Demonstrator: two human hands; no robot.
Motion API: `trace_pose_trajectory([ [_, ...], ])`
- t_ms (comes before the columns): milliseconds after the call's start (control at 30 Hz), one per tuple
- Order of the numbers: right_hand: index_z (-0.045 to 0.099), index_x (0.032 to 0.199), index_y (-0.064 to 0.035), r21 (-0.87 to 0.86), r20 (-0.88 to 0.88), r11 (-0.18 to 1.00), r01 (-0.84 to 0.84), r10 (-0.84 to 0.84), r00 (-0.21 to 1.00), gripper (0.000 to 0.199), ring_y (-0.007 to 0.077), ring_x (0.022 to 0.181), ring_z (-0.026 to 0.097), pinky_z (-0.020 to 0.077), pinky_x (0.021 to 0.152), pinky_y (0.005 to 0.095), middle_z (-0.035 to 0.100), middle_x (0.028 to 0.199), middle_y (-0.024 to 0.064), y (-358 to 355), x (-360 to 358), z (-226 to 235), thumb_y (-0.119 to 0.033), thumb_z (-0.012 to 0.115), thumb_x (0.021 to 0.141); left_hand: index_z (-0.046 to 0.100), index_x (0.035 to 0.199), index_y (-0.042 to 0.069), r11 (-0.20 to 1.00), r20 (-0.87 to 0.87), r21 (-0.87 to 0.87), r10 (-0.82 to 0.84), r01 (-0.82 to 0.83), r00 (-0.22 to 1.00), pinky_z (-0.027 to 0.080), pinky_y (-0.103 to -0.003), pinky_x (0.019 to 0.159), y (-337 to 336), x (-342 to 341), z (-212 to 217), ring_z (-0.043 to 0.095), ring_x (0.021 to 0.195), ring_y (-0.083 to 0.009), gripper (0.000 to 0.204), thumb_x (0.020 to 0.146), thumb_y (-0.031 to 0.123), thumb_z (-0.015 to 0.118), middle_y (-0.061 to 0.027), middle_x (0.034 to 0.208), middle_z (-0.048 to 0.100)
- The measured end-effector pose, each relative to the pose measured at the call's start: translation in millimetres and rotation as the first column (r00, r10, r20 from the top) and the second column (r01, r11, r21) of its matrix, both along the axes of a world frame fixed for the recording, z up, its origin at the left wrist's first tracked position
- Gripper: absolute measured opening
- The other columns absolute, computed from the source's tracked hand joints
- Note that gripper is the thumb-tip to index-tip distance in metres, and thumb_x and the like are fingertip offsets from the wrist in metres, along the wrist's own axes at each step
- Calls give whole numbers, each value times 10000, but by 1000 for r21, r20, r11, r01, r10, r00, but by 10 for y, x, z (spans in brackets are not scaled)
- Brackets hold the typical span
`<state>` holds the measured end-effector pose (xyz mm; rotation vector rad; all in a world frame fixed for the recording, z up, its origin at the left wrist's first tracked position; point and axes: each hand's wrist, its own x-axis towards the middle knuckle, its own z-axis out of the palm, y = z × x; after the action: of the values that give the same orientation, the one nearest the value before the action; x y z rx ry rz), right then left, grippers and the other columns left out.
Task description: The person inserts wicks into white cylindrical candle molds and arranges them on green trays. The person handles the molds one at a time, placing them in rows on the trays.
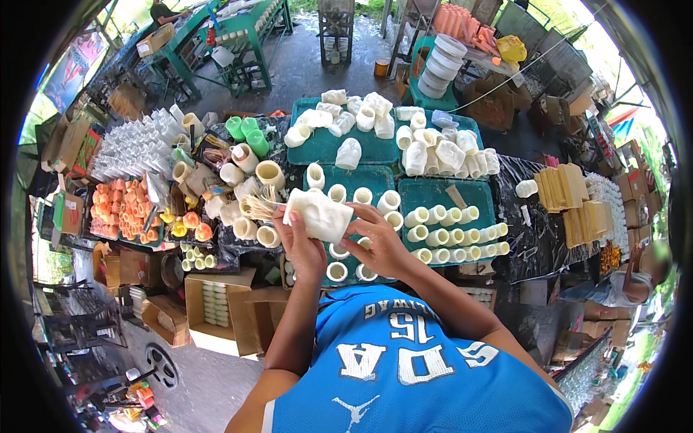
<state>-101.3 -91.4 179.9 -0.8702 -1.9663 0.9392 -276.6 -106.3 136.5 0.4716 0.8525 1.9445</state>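
A white, wax-like piece point(320, 215) with a bumpy face is held up just left of the frame's centre, tilted, its upper edge free of fingers. The left hand point(303, 249) grasps it by the left side, thumb across the face; the right hand point(379, 242) pinches its lower right corner. How high it is above the cups beneath cannot be told.

Under and around the hands, a green tray point(361, 175) bears pale open cups point(390, 200), near enough to crowd both wrists. Close against the left fingers, a straw-coloured bundle point(260, 208) narrows the room on that side. Right of centre, rows of cream cylinders point(437, 237) fill the lower part of another tray point(481, 198), with a green strip showing along its upper edge. Beyond its right rim, black sheeting point(514, 173) leaves a gap before the tan stack point(561, 189). Above centre, lumpy white pieces point(349, 153) sit well inside the rim of a third tray point(379, 148).
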Motion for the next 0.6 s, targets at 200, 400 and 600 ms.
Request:
trace_pose_trajectory([
  [200,799,1009,-75,-145,10,987,63,-62,998,121,388,1420,578,457,1176,477,673,1474,185,-29,175,-270,-108,855,907,405,1377,107,985,-489,104,172,-139,855,438,-370,1110,-63,179,71,515,1278,-199,363,1129,209,648,-97,1411,453],
  [400,781,1017,-62,-121,93,984,131,-120,988,141,365,1440,572,433,1205,497,665,1514,152,-38,253,-213,-121,870,925,355,1470,102,995,-430,37,98,-91,898,437,-407,1163,-86,152,142,506,1364,-247,466,1125,188,656,-161,1515,427],
  [600,767,965,-80,-101,78,985,141,-133,988,106,379,1420,557,439,1190,508,664,1499,145,56,385,-226,-129,847,916,437,1504,77,998,-80,-61,-9,5,997,580,-428,1039,0,105,3,643,1260,-227,433,1169,317,570,-116,1394,591],
])
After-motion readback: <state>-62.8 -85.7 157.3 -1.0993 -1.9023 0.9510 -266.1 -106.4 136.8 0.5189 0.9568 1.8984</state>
